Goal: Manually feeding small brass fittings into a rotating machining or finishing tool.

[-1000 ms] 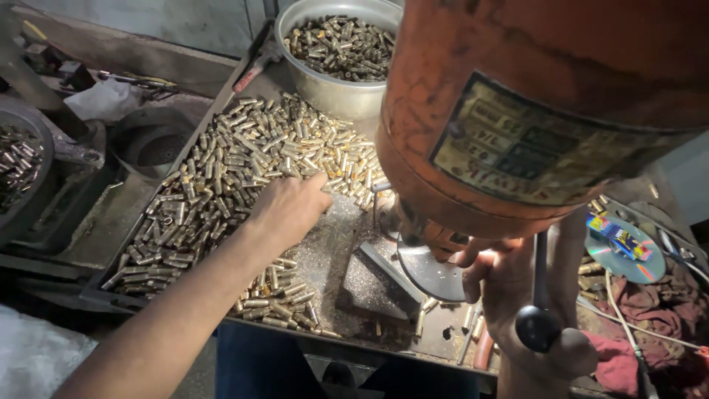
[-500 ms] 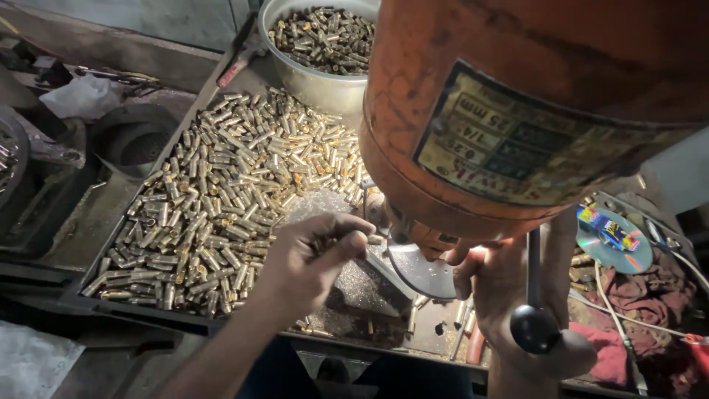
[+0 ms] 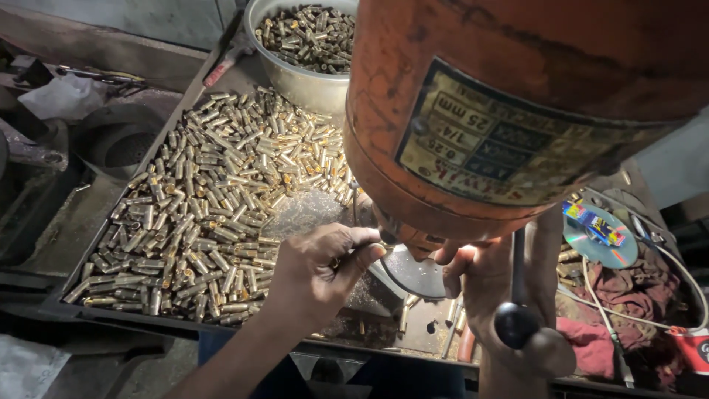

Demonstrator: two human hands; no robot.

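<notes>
Brass piece point(image 3: 341, 260) in left hand point(image 3: 317, 270), long axis toward the orange machine point(image 3: 517, 111).

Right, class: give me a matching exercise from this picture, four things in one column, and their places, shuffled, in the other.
Things:
1. bowl
2. disc
3. left hand
4. red cloth

Places:
A. bottom right of the bench
B. under the orange machine, pinching a brass piece
C. top of the tray, full of brass pieces
D. right of the machine, shiny

Pairs: 1-C, 2-D, 3-B, 4-A
</notes>
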